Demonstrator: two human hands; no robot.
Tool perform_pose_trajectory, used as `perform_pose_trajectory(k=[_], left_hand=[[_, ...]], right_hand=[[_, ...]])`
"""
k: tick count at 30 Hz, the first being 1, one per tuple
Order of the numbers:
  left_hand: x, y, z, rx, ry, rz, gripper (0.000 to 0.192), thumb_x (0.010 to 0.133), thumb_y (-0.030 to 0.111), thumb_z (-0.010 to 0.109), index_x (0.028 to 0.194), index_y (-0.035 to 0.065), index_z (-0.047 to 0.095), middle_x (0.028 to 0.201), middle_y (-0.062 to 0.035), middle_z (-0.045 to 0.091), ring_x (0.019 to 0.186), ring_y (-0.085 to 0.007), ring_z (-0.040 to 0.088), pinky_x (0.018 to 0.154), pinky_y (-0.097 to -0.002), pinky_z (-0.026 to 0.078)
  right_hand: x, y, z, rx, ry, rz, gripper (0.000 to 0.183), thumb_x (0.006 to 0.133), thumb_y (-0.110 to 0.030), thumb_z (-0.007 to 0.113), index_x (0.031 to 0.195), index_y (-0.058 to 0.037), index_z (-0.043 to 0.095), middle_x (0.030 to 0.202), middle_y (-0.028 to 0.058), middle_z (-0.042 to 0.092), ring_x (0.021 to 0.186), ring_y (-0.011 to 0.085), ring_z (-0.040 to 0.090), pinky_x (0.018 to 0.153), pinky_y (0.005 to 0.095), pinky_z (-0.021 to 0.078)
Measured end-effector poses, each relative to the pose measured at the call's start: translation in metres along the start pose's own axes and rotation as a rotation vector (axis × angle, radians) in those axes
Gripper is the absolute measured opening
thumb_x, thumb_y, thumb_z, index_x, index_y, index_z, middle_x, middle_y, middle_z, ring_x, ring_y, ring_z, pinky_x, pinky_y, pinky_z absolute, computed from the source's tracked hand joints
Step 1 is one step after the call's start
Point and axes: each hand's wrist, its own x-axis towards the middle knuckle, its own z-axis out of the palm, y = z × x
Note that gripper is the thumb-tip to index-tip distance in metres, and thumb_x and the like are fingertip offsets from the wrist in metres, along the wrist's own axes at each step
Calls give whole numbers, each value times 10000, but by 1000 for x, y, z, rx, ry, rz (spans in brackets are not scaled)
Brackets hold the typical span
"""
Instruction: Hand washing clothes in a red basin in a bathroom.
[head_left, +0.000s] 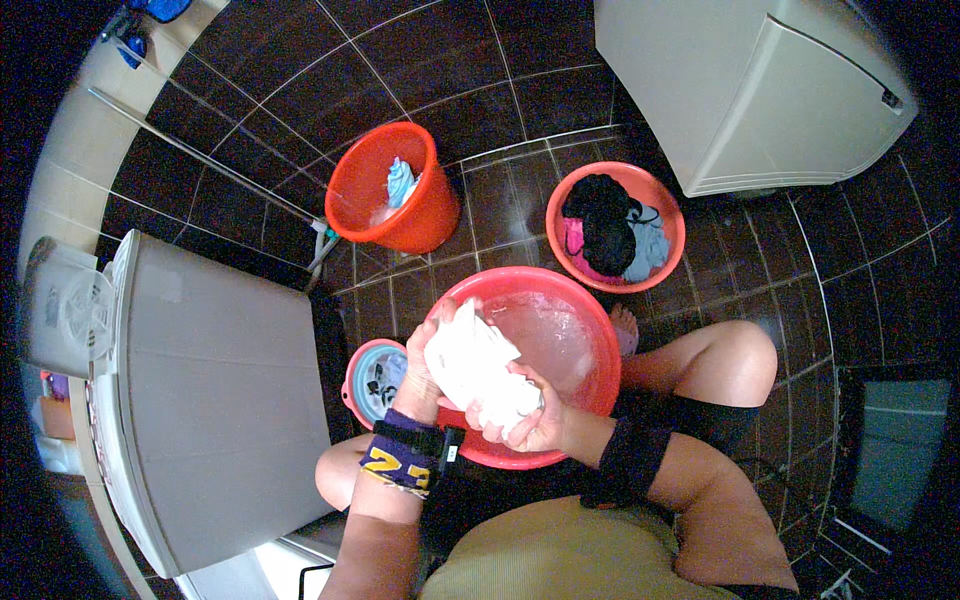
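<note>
A bunched white cloth (472, 360) is held between both hands above a large red plastic basin (611, 352). My left hand (424, 360) grips its left side, with the fingers curled over the far edge. Around the lower right end of the cloth, my right hand (536, 420) is closed. Cloudy water (547, 337) with some foam lies in the basin beneath. The cloth looks overexposed, so its kind cannot be told, and part of both palms is hidden behind it.
Beyond the basin stand a red bucket (442, 202) holding light cloth and a red basin (555, 217) of black, pink and grey-blue laundry. A small pink-rimmed basin (352, 401) sits at left. Pale appliance-like cabinets (225, 405) flank the tiled floor, another (720, 90) at upper right.
</note>
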Motion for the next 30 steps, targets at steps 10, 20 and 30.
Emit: perform_pose_trajectory(k=[10, 20, 30], left_hand=[[14, 31, -12, 488, 312, -331, 61, 796, 130, 605, 777, 79, 578, 777, -77, 605, 703, -191, 605, 646, -301, 506], [37, -12, -22, 1787, 499, -195, 91, 709, 97, 586, 721, 7, 591, 647, -147, 608, 598, -247, 597, 565, -345, 471], [24, -58, -74, 2068, 756, -561, 267, 729, 184, 557, 852, -34, 648, 833, -271, 614, 829, -380, 620, 733, -437, 506]], right_hand=[[-1, -23, -3, -1093, 537, -324, 339, 854, -251, 549, 1107, -32, 488, 752, 18, 566, 521, 87, 506, 328, 167, 346], [26, -81, -55, -1849, 938, -621, 309, 734, -241, 681, 930, -16, 599, 709, 36, 617, 615, 179, 597, 570, 333, 482], [10, -87, -91, -2050, 1269, -441, 355, 666, -264, 712, 922, -33, 627, 803, 95, 647, 737, 211, 620, 664, 348, 490]])
